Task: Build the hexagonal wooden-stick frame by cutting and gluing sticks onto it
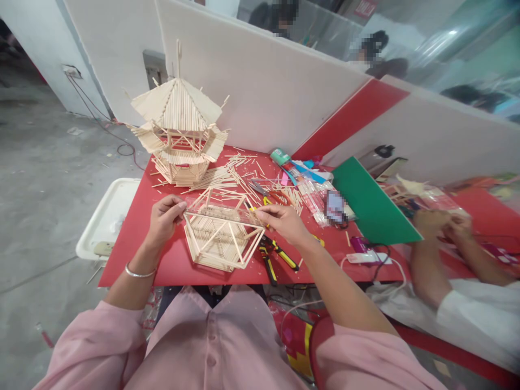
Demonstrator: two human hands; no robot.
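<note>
A clear ruler (221,213) stretches across the top of a six-sided frame of thin wooden sticks (217,246) on the red table. My left hand (166,215) pinches the ruler's left end between thumb and fingers. At its other end, my right hand (284,221) has fingers closed on the ruler, near the frame's right corner. Slanting sticks form the frame's open sides, and rows of sticks fill its base. Beside the frame, below my right hand, lie yellow-and-black pliers (277,257). Whether the ruler touches the sticks I cannot tell.
A tall stick pavilion (181,108) stands at the back left. Loose sticks (221,177) and red-handled pliers (262,189) lie behind the frame. Right of them are plastic packets (314,197) and a green board (369,208). A co-worker's hands (444,225) are beyond it.
</note>
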